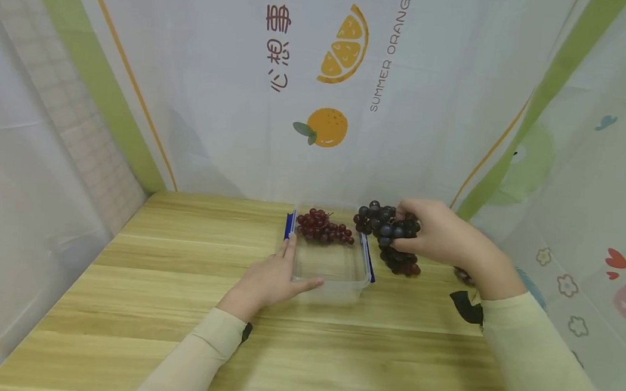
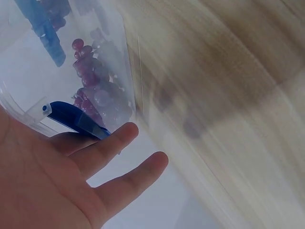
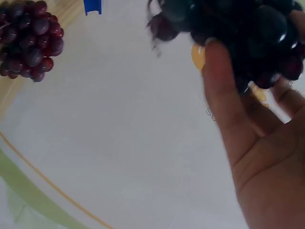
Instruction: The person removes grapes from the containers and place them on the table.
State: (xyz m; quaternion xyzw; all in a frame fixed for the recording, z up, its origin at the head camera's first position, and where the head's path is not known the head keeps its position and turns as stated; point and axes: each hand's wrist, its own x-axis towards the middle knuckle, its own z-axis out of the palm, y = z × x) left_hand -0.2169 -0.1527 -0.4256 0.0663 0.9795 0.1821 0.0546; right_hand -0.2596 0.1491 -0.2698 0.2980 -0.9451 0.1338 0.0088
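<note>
**Grapes and lidless clear container on a wood-grain bench, with two hands**

Far left: pale curtain (image 1: pixel 19 159) with a checked band, hanging beside the bench (image 1: pixel 168 282).

Left hand (image 1: pixel 271 278): pale sleeve, fingers straight and spread, holding nothing; they rest against the container's left side, thumb reaching across the near rim corner.

Container (image 1: pixel 330 265): clear, rectangular, standing upright on the bench; one blue latch (image 1: pixel 289 225) at its left side, another blue latch (image 1: pixel 371 269) at its right.

Red grapes (image 1: pixel 324 227): one bunch, lying inside the container toward its far side.

Backdrop (image 1: pixel 215 124): white cloth behind the container, printed with an orange, orange slices and lettering.

Dark grapes (image 1: pixel 384 221): one bunch, raised beside the container's right rim.

Second dark bunch (image 1: pixel 399 262): on the bench, right of the container, below the raised bunch.

Right hand (image 1: pixel 440 230): pale sleeve, thumb and fingers curled round the raised dark grapes.

Far right: a dark reddish item (image 1: pixel 464 276), mostly hidden behind the right wrist, possibly more grapes; a black strap (image 1: pixel 467 308) near the cuff.
</note>
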